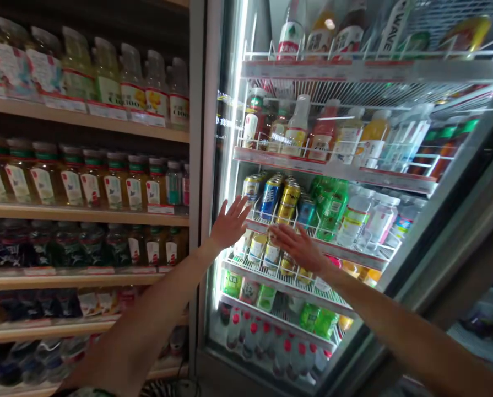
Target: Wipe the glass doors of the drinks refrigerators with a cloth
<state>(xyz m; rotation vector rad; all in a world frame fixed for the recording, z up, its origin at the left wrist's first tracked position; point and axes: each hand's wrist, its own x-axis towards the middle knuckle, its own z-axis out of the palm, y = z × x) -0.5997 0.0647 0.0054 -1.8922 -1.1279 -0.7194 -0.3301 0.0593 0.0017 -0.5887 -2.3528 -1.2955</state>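
My left hand [231, 223] is raised in front of a lit drinks fridge, fingers spread and nothing in them. To its right, my right hand [298, 246] reaches out with fingers stretched and also holds nothing. Behind the hands, a blue can [270, 197] and gold cans [288, 202] stand in wire dividers on a fridge shelf. Green bottles [332, 209] are beside them. White-topped cans [258, 247] sit one shelf lower, partly hidden by my hands. Reflections cross the fridge front; I cannot tell whether either hand touches it.
Left of the fridge, wooden shelves [85, 216] carry rows of bottled drinks [108, 80]. Higher fridge shelves hold juice bottles [372, 138], and red-capped bottles [252, 336] stand at the bottom. A thick slanted metal frame [432, 264] runs along the fridge's right side.
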